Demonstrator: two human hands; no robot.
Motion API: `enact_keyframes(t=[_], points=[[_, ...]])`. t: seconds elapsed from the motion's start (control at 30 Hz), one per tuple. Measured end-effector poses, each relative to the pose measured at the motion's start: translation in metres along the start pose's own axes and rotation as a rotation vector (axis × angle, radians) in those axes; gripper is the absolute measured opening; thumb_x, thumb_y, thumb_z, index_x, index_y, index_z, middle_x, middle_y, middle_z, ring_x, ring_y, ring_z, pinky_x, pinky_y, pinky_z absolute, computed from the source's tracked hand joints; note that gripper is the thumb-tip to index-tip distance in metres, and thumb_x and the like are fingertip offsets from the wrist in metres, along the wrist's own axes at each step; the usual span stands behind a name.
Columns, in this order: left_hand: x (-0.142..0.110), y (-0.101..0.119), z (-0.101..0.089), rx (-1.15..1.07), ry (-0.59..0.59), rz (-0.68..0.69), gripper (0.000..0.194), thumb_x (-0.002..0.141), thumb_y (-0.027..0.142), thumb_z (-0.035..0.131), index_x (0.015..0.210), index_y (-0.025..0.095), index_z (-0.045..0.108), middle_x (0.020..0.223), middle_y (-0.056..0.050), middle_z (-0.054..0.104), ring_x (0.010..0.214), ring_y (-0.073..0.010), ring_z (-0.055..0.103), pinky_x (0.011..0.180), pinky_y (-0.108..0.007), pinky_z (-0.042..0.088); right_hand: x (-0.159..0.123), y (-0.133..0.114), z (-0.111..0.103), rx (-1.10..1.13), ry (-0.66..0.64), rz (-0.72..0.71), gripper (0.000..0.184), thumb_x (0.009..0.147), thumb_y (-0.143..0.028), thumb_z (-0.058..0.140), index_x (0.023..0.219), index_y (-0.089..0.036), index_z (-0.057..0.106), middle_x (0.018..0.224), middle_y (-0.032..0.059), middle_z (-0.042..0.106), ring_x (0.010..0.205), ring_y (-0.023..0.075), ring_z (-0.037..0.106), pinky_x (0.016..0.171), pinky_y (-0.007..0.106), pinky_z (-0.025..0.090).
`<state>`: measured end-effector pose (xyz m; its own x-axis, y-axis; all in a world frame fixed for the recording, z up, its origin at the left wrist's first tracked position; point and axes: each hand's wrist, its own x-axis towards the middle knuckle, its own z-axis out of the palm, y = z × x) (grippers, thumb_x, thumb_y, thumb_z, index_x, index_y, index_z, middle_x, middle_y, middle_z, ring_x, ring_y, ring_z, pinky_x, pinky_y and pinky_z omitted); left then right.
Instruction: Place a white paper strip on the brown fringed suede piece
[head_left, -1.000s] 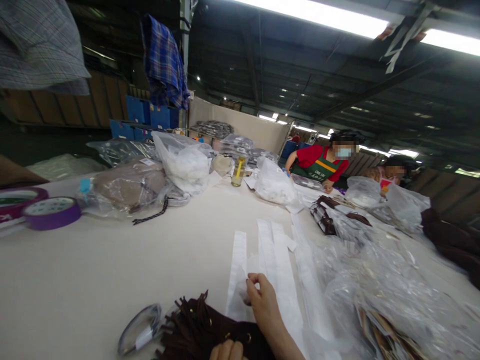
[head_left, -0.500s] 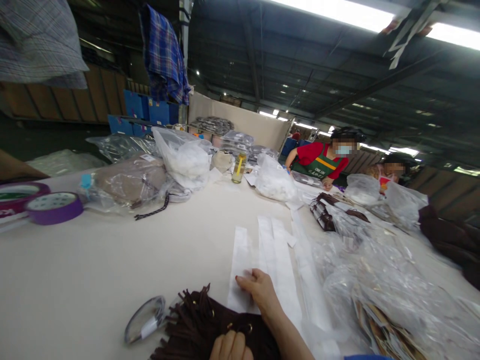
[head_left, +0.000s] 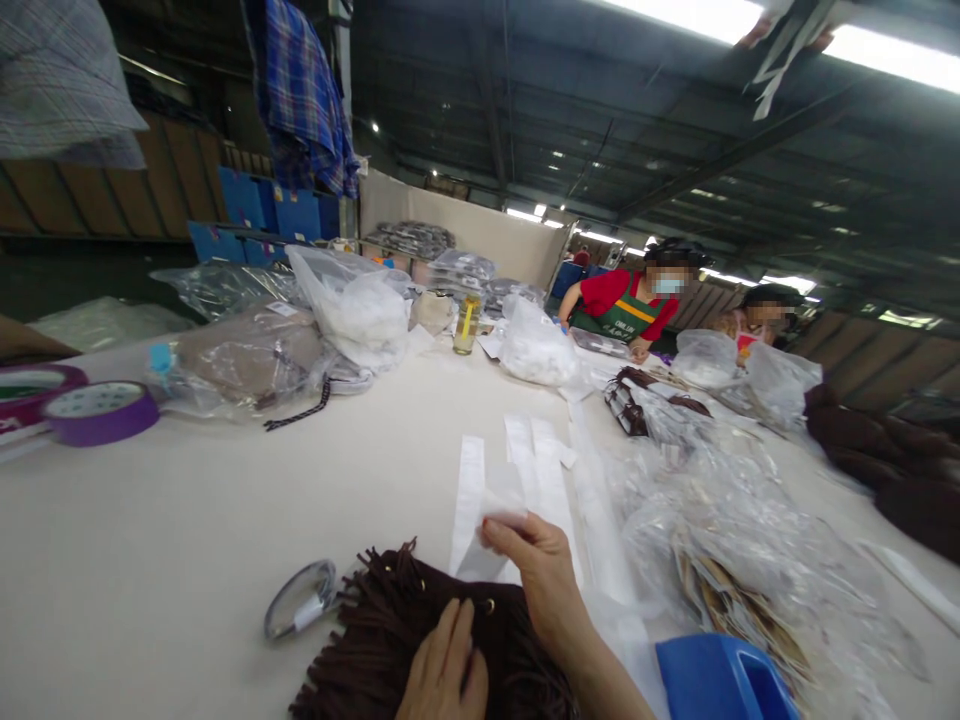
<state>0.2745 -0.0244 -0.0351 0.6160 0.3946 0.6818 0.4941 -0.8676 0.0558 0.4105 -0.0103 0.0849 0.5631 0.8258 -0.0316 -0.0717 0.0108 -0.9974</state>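
Note:
A dark brown fringed bag [head_left: 375,640] with small gold eyelets lies at the near edge of the table. My left hand [head_left: 446,665] rests on it, fingers stretched out flat. Just beyond the bag, my right hand [head_left: 544,560] pinches a thin white paper strip [head_left: 504,490] between thumb and fingers, its near end raised. Under and beside that hand lie more white strips [head_left: 469,480] in rows on the table. To the left of the bag sits a coiled clear-wrapped strap [head_left: 300,600] with a white label.
Purple tape [head_left: 101,412] and a plastic-wrapped brown bag [head_left: 247,360] lie at left. Crumpled clear plastic [head_left: 735,520] covers the right side, near a blue plastic object [head_left: 720,680]. A yellowish bottle [head_left: 466,325] stands farther back. A co-worker [head_left: 622,305] leans on the far side.
My right hand has closed on a white strip and lifted it slightly. The fingers of my left hand have straightened on the bag. The blue object shows more as the view shifted.

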Motion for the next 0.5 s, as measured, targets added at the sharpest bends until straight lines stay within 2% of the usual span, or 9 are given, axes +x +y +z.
enact_keyframes(t=[0.07, 0.13, 0.23, 0.33, 0.4, 0.5], points=[[0.002, -0.002, -0.004, -0.022, -0.096, -0.05, 0.014, 0.079, 0.011, 0.05, 0.083, 0.02, 0.061, 0.118, -0.01, 0.06, 0.114, -0.0273, 0.051, 0.09, -0.037, 0.045, -0.021, -0.001, 0.0, -0.02, -0.061, -0.031, 0.014, 0.066, -0.033, 0.07, 0.069, -0.019, 0.072, 0.068, 0.0006, 0.068, 0.068, 0.0157, 0.058, 0.067, 0.026, 0.045], [0.007, -0.004, -0.009, -0.055, -0.24, -0.088, 0.021, 0.076, 0.013, 0.052, 0.094, 0.02, 0.061, 0.126, -0.012, 0.054, 0.119, -0.0306, 0.046, 0.092, -0.044, 0.043, -0.039, 0.001, 0.001, -0.081, -0.103, -0.076, 0.014, 0.071, -0.033, 0.066, 0.07, -0.02, 0.072, 0.07, 0.0001, 0.068, 0.071, 0.0164, 0.059, 0.069, 0.026, 0.046], [0.021, -0.006, -0.023, -0.144, -0.483, -0.117, 0.047, 0.075, 0.015, 0.048, 0.122, 0.014, 0.05, 0.133, -0.013, 0.047, 0.124, -0.0304, 0.039, 0.097, -0.046, 0.039, -0.054, 0.005, 0.0, -0.154, -0.116, -0.136, 0.016, 0.077, -0.033, 0.061, 0.075, -0.021, 0.072, 0.072, -0.0006, 0.068, 0.074, 0.0166, 0.06, 0.072, 0.026, 0.046], [0.036, -0.005, -0.04, -0.22, -0.666, -0.21, 0.053, 0.079, 0.019, 0.042, 0.13, 0.009, 0.041, 0.136, -0.013, 0.042, 0.129, -0.0295, 0.032, 0.104, -0.047, 0.031, -0.062, 0.006, 0.0, -0.163, -0.122, -0.153, 0.019, 0.08, -0.033, 0.059, 0.083, -0.021, 0.073, 0.077, -0.0003, 0.069, 0.08, 0.0181, 0.062, 0.076, 0.026, 0.047], [0.042, -0.003, -0.047, -0.24, -0.713, -0.254, 0.051, 0.08, 0.02, 0.041, 0.129, 0.008, 0.044, 0.137, -0.014, 0.04, 0.13, -0.0301, 0.029, 0.106, -0.049, 0.026, -0.068, 0.005, 0.001, -0.179, -0.125, -0.169, 0.022, 0.082, -0.034, 0.057, 0.087, -0.021, 0.073, 0.079, 0.0003, 0.07, 0.081, 0.0189, 0.062, 0.076, 0.026, 0.047], [0.041, -0.003, -0.047, -0.3, -0.672, -0.234, 0.046, 0.08, 0.019, 0.041, 0.124, 0.01, 0.049, 0.133, -0.015, 0.045, 0.128, -0.0301, 0.033, 0.105, -0.051, 0.025, -0.083, 0.006, 0.004, -0.253, -0.14, -0.205, 0.023, 0.083, -0.033, 0.054, 0.091, -0.021, 0.072, 0.082, 0.0012, 0.07, 0.079, 0.0184, 0.063, 0.072, 0.026, 0.049]])
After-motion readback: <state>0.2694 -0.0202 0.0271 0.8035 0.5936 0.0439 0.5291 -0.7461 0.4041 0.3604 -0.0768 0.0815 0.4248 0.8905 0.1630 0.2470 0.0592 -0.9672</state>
